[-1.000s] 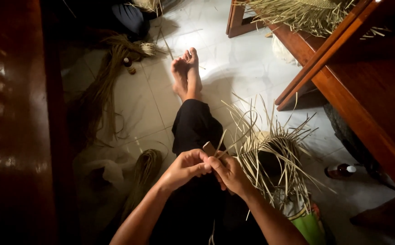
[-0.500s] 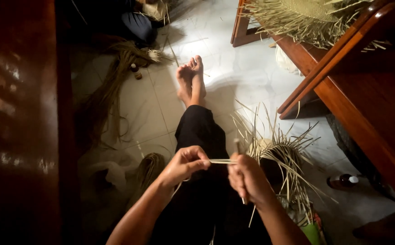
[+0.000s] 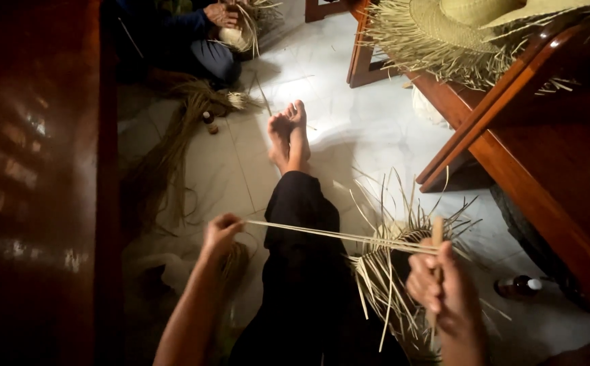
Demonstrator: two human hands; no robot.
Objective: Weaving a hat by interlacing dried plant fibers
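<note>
The work takes place on a pale tiled floor (image 3: 376,129), with the person seated and one black-clad leg (image 3: 298,230) stretched out across the tiles. All positions below are given relative to that leg.

Directly over the leg, a thin pale straw strand (image 3: 335,234) is stretched taut between both hands. The left hand (image 3: 221,234), left of the leg, is closed with its fingers pinching the strand's end. The right hand (image 3: 438,288), right of the leg, is closed in a fist around a slim wooden stick (image 3: 437,234) held upright, at which the strand ends (the exact contact point is hard to make out).

Just right of the leg, an unfinished woven straw piece (image 3: 383,271) lies with loose ends fanning outward. Further right, a small dark bottle (image 3: 518,286) with a pale cap lies on the floor; its label is not readable.

Left of the leg, a dark wooden panel (image 3: 37,183) fills the frame edge. A bundle of dry fibre (image 3: 173,149) trails across the floor.

Beyond the foot (image 3: 289,132), another person's hand (image 3: 221,13) works straw; the body is cut off. Far right, a reddish wooden counter (image 3: 545,149) carries a fringed straw hat (image 3: 457,30).
</note>
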